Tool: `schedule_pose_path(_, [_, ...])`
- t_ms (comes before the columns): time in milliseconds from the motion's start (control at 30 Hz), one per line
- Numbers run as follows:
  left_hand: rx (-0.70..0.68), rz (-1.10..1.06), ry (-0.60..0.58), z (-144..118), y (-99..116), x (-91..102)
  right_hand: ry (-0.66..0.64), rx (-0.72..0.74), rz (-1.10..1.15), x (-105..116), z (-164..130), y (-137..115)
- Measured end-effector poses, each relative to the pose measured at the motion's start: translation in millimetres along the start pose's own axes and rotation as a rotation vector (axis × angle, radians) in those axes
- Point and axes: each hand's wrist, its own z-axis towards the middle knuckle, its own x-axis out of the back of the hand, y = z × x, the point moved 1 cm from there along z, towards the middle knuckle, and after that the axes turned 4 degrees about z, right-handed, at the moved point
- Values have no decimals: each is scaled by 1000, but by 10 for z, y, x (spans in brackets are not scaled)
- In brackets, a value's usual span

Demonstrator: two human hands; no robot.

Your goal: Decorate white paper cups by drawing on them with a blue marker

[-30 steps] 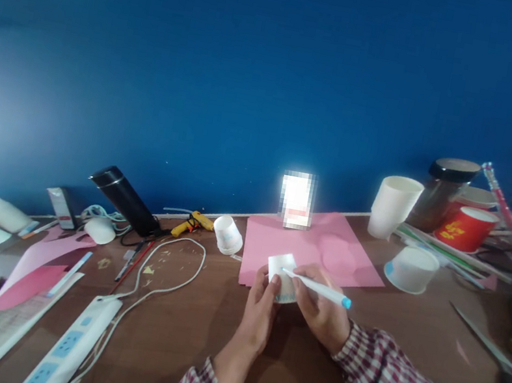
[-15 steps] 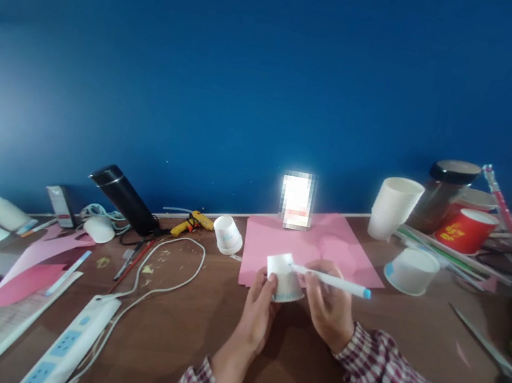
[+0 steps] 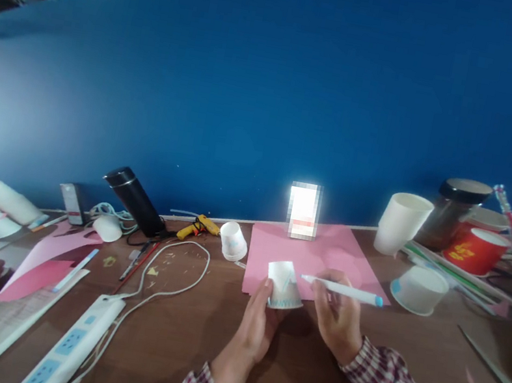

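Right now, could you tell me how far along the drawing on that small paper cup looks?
Begun, not finished. A blue zigzag line already shows on the paper cup, which the left hand holds upside down. The right hand holds the pen, its tip beside the cup's wall. Most of the wall is still bare white. The pink sheet underneath looks uncut.

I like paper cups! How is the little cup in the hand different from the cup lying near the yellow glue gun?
The held cup stands upside down in the left hand, while the lying cup rests tipped on its side on the table, untouched. The held cup shows a blue line drawn on its side; no drawn line shows on the lying cup. Both are small and white.
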Motion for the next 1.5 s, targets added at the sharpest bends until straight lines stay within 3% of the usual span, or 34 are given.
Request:
schedule_pose_path(467, [-49,173,-52,-26,-21,-43,-102,74,-74,1,-58,-89])
schedule_pose_path(667, [-85,306,-41,-22,-42,-3,-81,62,-101,4,-50,-115])
schedule_pose_path(1500, [-114,352,-42,-6,-87,35,-88,106,-106,3,-34,-75])
